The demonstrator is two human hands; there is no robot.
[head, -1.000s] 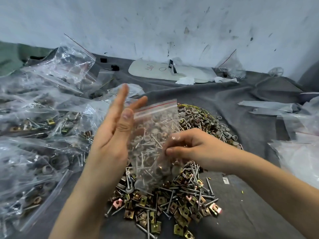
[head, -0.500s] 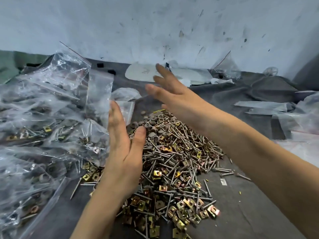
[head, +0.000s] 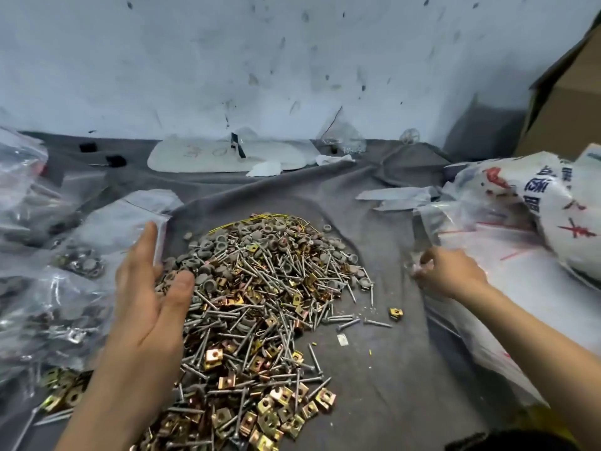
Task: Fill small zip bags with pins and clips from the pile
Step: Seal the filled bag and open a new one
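A big pile (head: 260, 304) of steel pins, brass clips and grey washers lies on the grey cloth in the middle. My left hand (head: 149, 297) hovers flat over the pile's left edge, fingers straight, holding nothing. At the right, my right hand (head: 445, 271) curls its fingers on the corner of an empty clear zip bag (head: 455, 229) from the stack of red-striped bags there. Filled zip bags (head: 55, 288) are heaped at the left.
A printed white plastic sack (head: 553, 206) lies at the far right, with a cardboard box (head: 566, 105) behind it. A white flat plate (head: 201, 157) and scraps sit by the wall at the back. One loose brass clip (head: 396, 313) lies right of the pile.
The filled bag held a second ago is out of my hands, among the bags at the left. My right hand swung from the back over to the empty bags at the right and took hold of one.
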